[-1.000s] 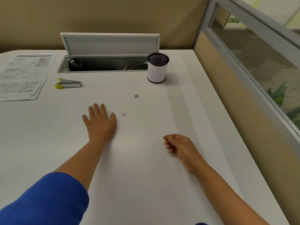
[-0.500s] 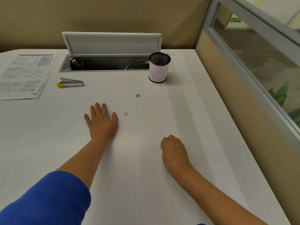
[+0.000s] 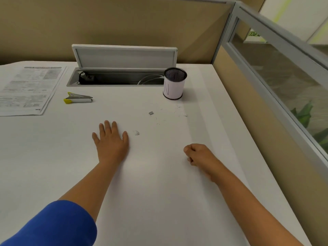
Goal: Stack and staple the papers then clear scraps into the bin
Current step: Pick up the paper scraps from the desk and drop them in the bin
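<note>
My left hand (image 3: 111, 142) lies flat, palm down, on the white desk (image 3: 159, 201), fingers apart. My right hand (image 3: 198, 155) is curled into a fist to its right, low over the desk; whatever it pinches is hidden inside. A crumpled paper scrap (image 3: 136, 133) sits just right of my left thumb. Farther back lie a small grey staple block (image 3: 151, 113) and several tiny scraps (image 3: 179, 112). The black mesh bin (image 3: 174, 86) with a white label stands upright behind them. The stack of printed papers (image 3: 26, 89) rests at the far left, with the yellow-tipped stapler (image 3: 78, 99) beside it.
An open cable tray (image 3: 115, 80) with its lid (image 3: 124, 56) raised runs along the desk's back. A tan partition with a glass panel (image 3: 284, 82) borders the right edge. My blue sleeve (image 3: 53, 226) fills the lower left.
My right hand closed over a tiny scrap that lay by its fingertips, which no longer shows on the desk, then turned into a fist. My left hand stayed flat.
</note>
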Available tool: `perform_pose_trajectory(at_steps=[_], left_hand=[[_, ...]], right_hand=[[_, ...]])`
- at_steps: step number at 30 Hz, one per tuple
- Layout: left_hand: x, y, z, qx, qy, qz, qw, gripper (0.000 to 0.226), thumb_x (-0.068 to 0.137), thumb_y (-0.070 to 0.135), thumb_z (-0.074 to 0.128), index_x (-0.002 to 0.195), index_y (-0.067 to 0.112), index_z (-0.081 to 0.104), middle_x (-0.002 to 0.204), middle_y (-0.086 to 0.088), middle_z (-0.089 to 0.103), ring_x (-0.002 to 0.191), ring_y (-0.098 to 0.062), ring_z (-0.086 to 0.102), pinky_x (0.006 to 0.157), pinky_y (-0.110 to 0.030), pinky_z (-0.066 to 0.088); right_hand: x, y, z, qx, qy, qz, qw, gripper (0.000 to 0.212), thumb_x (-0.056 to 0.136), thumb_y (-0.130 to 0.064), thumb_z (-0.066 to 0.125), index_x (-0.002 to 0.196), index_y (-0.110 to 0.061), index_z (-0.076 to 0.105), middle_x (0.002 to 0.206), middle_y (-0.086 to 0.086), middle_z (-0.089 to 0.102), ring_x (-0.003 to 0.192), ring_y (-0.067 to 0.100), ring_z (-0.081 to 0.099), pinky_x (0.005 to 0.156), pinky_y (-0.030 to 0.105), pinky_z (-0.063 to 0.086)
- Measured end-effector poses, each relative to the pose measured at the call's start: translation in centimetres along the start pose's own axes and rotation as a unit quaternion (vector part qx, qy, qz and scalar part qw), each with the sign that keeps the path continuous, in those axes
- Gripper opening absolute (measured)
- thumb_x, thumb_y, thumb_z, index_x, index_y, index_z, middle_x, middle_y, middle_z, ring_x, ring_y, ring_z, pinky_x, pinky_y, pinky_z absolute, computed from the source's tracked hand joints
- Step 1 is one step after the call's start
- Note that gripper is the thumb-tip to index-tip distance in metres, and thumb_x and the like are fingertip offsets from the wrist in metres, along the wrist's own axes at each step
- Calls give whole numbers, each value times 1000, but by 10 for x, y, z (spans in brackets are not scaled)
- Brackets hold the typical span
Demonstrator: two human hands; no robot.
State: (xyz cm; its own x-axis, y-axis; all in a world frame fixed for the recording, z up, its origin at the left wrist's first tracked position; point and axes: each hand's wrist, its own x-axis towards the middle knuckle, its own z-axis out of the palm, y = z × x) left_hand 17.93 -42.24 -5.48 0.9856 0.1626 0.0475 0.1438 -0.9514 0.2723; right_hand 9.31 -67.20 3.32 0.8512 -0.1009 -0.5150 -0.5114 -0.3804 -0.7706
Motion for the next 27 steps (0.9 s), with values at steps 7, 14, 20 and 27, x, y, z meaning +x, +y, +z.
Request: perform_pose_trajectory(at_steps=[7,14,20,27], left_hand=[[-2,1,0,-11,-6,-6,1000,58,94,40,29,145,11,23,155,-10,18,145,-27,8,116,-52,7],[-2,3,1,-20,8,-15,1000,59,94,41,30,145,14,23,156,-7,17,146,-25,7,117,-49,6],[3,10,-4,-33,6,-22,999,60,94,43,26,148,17,18,158,-5,10,147,-22,2,118,-47,2],[0,7,-6,-36,5,-30,999,60,94,42,25,148,17,17,159,-4,9,147,-21,-1,118,-46,0]], right_hand=[[79,-87,-48,235,-23,-2,972,26,95,-2,45,70,-8,48,65,4,41,54,9,38,35,10,31],[176,-186,-71,0,113,-96,989,24,90,-8,51,67,-8,50,68,9,50,54,13,42,51,22,34],[222,-201,-59,-428,205,-160,866,14,85,-23,61,88,-9,61,84,9,53,85,31,58,65,27,39],[223,-196,-46,-442,248,-184,843,9,83,-16,57,82,-8,62,80,9,55,73,28,52,63,30,44]])
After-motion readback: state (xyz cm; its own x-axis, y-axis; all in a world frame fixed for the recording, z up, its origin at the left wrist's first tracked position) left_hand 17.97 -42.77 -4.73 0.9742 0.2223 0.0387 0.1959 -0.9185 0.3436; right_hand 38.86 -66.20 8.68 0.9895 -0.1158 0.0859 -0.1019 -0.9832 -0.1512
